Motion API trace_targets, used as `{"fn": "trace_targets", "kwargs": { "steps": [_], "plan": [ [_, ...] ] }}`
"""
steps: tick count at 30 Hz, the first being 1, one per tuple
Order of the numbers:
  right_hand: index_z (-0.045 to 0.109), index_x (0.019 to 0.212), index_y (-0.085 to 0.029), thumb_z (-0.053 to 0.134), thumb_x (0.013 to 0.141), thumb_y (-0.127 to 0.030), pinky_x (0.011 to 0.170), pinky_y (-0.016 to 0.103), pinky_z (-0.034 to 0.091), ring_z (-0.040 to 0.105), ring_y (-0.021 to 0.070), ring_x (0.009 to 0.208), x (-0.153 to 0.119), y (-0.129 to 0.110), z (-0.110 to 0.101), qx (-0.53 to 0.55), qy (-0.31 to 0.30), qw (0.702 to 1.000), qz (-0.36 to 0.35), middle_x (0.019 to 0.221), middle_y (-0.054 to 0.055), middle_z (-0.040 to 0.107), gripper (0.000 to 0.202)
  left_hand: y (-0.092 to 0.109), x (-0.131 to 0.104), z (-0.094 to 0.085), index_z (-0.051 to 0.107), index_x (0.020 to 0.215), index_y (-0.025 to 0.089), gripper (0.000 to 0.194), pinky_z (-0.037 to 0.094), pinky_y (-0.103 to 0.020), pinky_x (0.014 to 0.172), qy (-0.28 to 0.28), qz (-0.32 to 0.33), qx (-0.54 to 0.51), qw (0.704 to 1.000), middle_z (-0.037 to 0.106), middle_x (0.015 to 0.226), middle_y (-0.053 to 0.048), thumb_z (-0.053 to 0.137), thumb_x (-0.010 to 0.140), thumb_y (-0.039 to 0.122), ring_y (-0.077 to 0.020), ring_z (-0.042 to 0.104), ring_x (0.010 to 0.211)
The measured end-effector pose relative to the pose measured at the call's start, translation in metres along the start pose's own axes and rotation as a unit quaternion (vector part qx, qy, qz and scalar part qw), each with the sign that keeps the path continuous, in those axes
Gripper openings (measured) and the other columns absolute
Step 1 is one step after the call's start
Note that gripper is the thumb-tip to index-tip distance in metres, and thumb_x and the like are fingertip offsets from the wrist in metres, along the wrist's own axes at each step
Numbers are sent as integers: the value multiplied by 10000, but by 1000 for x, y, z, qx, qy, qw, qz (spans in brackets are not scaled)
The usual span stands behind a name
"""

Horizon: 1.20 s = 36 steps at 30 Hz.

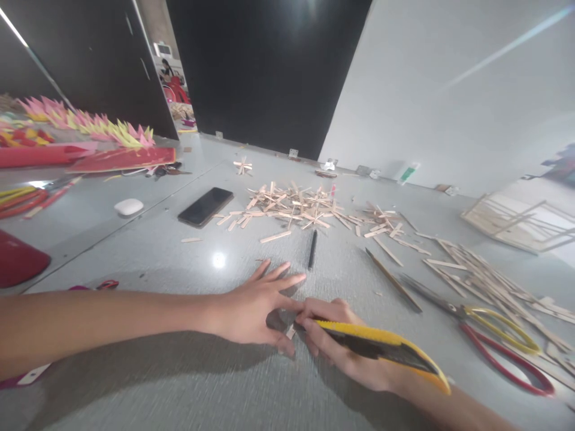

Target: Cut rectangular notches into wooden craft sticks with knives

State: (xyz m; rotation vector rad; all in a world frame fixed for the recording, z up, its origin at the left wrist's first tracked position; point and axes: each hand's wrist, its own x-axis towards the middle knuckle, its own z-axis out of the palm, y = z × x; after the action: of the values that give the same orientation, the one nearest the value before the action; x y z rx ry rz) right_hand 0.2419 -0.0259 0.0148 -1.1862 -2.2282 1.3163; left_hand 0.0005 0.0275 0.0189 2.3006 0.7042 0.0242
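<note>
My right hand (344,344) is closed around a yellow and black utility knife (381,344), its front end pointing left toward the table. A small pale piece of wood (291,331) lies at that end, between my two hands. My left hand (256,305) rests on the grey table with its fingers spread. Its thumb is by the small piece, and its index fingertip meets the fingers of my right hand. The blade is hidden or too small to make out. Just beyond my hands lies a black pen-like stick (312,249).
Short wooden strips (291,203) are heaped farther back, beside a phone (205,207). On the right are scissors (462,312), a slim brown tool (393,279), long wooden strips (489,281) and a stick frame (521,224). A white case (129,207) and pink-yellow paper pieces (90,123) lie left.
</note>
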Motion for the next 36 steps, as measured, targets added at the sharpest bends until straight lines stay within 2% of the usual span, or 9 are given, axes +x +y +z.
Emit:
{"fn": "trace_targets", "kwargs": {
  "steps": [5,11,13,16,22,27,31,34,36],
  "plan": [
    [537,826,-240,415,1104,-464,854,395,435,566,210,885,-8,-3,-9,-32,-9,999,35,775,-9,631,378,4,-4,-15,509,1568,364,778,88,-788,1217,-21,-3,23,1000,215,1749,-135,821,880,548,-472,83,1611],
    [444,780,-232,551,1033,-360,558,284,313,330,109,579,0,-5,-20,2,-73,997,-7,656,-86,375,304,22,3,-26,762,1253,204,300,535,-415,993,86,38,-24,995,775,1232,-103,720,963,138,-278,729,1130],
    [439,750,-226,580,996,-294,533,277,278,306,102,583,2,-8,-25,11,-88,996,-24,671,-81,365,291,32,9,-27,787,1172,189,212,548,-353,881,114,74,-56,989,793,1071,-80,736,989,284,-238,745,977],
    [512,732,-213,613,947,-251,551,266,328,398,105,609,0,-14,-32,26,-94,994,-44,728,-51,496,241,45,18,-24,781,1191,180,371,548,-346,881,162,129,-104,973,773,1045,-79,809,927,439,-223,722,939],
    [717,826,-225,640,899,-325,728,313,478,580,171,742,-1,-20,-32,40,-73,995,-46,832,8,683,146,48,23,-9,817,1114,152,332,567,-282,816,234,213,-174,932,678,1000,-56,893,851,339,-157,679,842],
    [751,844,-236,782,876,-359,704,267,504,626,162,785,-2,-36,-41,31,-66,997,21,848,-13,702,131,49,23,-5,834,1010,146,185,545,-242,650,232,191,-192,934,668,915,-31,863,879,273,-100,591,670],
    [735,1166,-292,964,675,-416,702,265,562,690,206,915,-27,-52,-72,-41,-34,994,100,1089,-8,739,556,52,21,-6,824,984,141,165,488,-223,577,237,162,-194,938,663,912,-23,865,867,249,-89,525,644],
    [488,1545,-427,994,613,-465,759,331,611,722,268,995,-52,-57,-88,-181,38,978,99,1245,14,725,1061,52,19,-5,816,992,120,178,485,-220,582,245,160,-193,936,644,906,-23,857,871,243,-93,540,663],
    [469,1557,-439,955,684,-508,681,329,610,739,252,883,-61,-61,-88,-238,75,965,75,1176,22,745,1001,52,19,-5,809,1015,122,192,487,-229,591,248,154,-197,936,640,916,-29,838,886,261,-105,561,686]
  ]
}}
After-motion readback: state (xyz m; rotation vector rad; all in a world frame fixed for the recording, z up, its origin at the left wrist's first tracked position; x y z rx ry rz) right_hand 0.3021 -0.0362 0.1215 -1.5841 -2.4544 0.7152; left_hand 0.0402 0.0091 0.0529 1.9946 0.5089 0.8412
